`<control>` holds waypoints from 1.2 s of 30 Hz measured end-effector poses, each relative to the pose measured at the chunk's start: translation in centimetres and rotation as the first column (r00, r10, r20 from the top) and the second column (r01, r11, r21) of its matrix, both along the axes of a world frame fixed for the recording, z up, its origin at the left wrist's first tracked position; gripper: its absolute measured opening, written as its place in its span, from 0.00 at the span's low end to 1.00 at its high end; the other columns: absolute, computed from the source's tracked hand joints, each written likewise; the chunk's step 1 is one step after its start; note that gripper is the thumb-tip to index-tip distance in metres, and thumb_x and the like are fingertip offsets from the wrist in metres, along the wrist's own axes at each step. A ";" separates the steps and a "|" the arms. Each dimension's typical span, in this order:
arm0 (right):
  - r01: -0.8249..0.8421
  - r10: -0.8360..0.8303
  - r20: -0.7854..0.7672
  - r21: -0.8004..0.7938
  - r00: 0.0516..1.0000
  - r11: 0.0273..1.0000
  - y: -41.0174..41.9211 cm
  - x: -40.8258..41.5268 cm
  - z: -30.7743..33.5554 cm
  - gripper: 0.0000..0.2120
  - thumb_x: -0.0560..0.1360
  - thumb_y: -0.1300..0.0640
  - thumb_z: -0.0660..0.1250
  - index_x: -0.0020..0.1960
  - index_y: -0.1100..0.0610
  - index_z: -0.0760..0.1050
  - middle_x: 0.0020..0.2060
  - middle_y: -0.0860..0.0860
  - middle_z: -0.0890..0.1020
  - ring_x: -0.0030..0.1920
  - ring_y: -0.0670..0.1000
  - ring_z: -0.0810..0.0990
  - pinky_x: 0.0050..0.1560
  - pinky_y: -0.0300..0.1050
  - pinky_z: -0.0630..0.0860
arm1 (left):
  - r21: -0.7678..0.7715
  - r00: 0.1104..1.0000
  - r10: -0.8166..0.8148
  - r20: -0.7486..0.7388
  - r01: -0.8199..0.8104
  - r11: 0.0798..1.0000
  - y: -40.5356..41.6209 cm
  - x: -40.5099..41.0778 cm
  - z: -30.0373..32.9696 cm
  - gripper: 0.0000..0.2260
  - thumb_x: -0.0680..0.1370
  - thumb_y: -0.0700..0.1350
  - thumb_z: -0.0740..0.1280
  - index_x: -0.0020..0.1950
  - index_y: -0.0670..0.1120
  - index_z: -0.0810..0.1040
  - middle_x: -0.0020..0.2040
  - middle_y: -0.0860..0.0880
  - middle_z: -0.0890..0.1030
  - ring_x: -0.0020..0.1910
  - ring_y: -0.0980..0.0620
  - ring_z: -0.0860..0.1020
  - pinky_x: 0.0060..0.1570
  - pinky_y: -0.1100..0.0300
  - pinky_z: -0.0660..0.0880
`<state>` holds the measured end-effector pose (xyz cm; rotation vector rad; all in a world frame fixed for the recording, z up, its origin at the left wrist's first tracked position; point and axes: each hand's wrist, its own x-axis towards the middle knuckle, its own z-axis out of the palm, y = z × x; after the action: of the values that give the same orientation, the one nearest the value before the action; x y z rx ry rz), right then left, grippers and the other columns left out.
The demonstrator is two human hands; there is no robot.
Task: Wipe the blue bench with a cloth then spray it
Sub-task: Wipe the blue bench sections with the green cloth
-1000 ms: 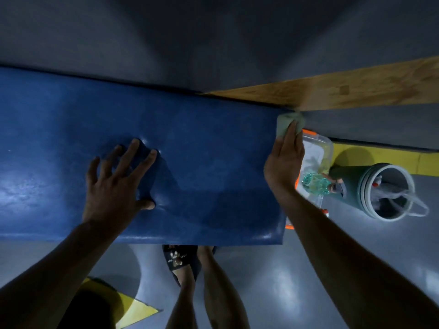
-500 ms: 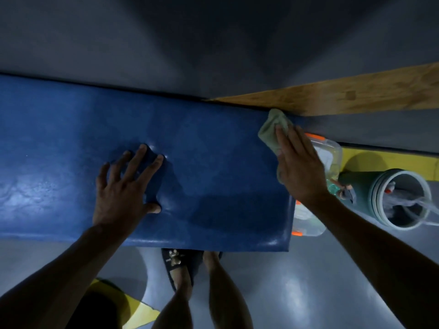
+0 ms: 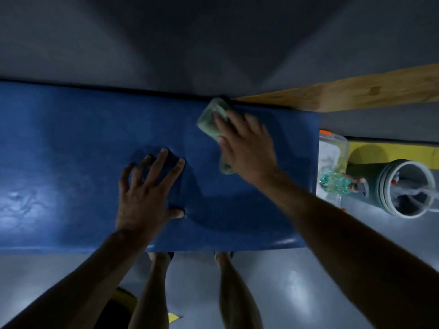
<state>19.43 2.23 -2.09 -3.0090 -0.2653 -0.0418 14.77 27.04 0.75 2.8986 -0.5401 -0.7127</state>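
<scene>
A dim grey wall [image 3: 213, 32] meets a glossy grey floor [image 3: 285, 293], a wooden plank [image 3: 356, 93] leaning alongside.

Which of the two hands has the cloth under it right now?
The right hand: its fingers press the green cloth onto the blue bench near the far edge. The left hand lies flat and spread on bare padding.

I'm looking at a dim, bluish picture. Soft glare patches sit on the padded blue vinyl bench [image 3: 71, 162] at left and on the glossy grey floor [image 3: 292, 288] at bottom. Dark shadows pool under the hands. Edges bow from wide-angle distortion; detail is soft throughout.
</scene>
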 end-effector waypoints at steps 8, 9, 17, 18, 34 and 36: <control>0.533 -0.539 -0.029 0.207 0.841 0.820 -5.8 -2.3 -1.5 0.23 0.83 0.56 0.55 0.76 0.62 0.70 0.74 0.65 0.70 0.73 0.68 0.69 0.75 0.62 0.65 | -0.144 0.997 -0.061 0.052 0.068 0.987 4.2 2.4 1.1 0.51 0.62 0.61 0.79 0.80 0.55 0.59 0.79 0.46 0.62 0.72 0.38 0.65 0.70 0.33 0.58; 0.605 -0.625 0.007 0.244 0.781 0.758 -3.0 -1.6 -1.9 0.24 0.83 0.56 0.55 0.75 0.62 0.70 0.74 0.65 0.71 0.74 0.68 0.69 0.75 0.60 0.64 | -0.146 0.996 -0.052 0.073 0.062 0.987 5.4 3.1 1.2 0.50 0.62 0.61 0.79 0.79 0.54 0.60 0.78 0.46 0.63 0.72 0.38 0.65 0.69 0.33 0.59; 0.180 -0.186 -0.016 0.338 0.982 0.924 20.1 3.1 -0.3 0.22 0.80 0.58 0.62 0.73 0.58 0.73 0.72 0.57 0.74 0.72 0.61 0.71 0.75 0.58 0.63 | -0.013 0.999 0.003 0.034 -0.002 1.000 12.7 6.1 0.6 0.49 0.60 0.59 0.81 0.78 0.54 0.64 0.80 0.46 0.59 0.75 0.37 0.60 0.69 0.32 0.57; 0.073 -0.077 -0.001 0.308 0.997 0.949 19.9 3.7 0.0 0.22 0.81 0.58 0.62 0.74 0.57 0.73 0.72 0.55 0.74 0.73 0.60 0.71 0.74 0.56 0.64 | -0.006 0.999 -0.007 0.032 0.007 1.000 12.7 6.3 0.5 0.49 0.60 0.59 0.81 0.77 0.54 0.65 0.80 0.46 0.59 0.75 0.36 0.61 0.69 0.32 0.58; 0.404 -0.418 0.013 0.228 0.908 0.886 19.2 3.7 -1.2 0.21 0.83 0.55 0.59 0.74 0.57 0.73 0.72 0.57 0.75 0.73 0.60 0.71 0.75 0.58 0.64 | -0.002 1.000 -0.012 0.021 0.012 1.000 13.1 6.5 -0.1 0.50 0.62 0.63 0.78 0.79 0.58 0.57 0.81 0.48 0.57 0.75 0.38 0.59 0.70 0.35 0.59; 0.090 -0.091 0.000 0.159 0.996 0.983 15.9 3.1 -0.8 0.21 0.83 0.57 0.61 0.75 0.57 0.71 0.73 0.56 0.74 0.73 0.59 0.71 0.75 0.57 0.66 | -0.005 1.000 -0.005 0.026 0.005 1.000 13.1 6.4 -0.1 0.50 0.61 0.63 0.78 0.79 0.58 0.58 0.81 0.48 0.57 0.75 0.38 0.60 0.70 0.34 0.59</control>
<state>22.57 18.12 -2.87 -2.8602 -0.1188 -0.0778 21.21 40.12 0.68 2.9068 -0.5514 -0.6746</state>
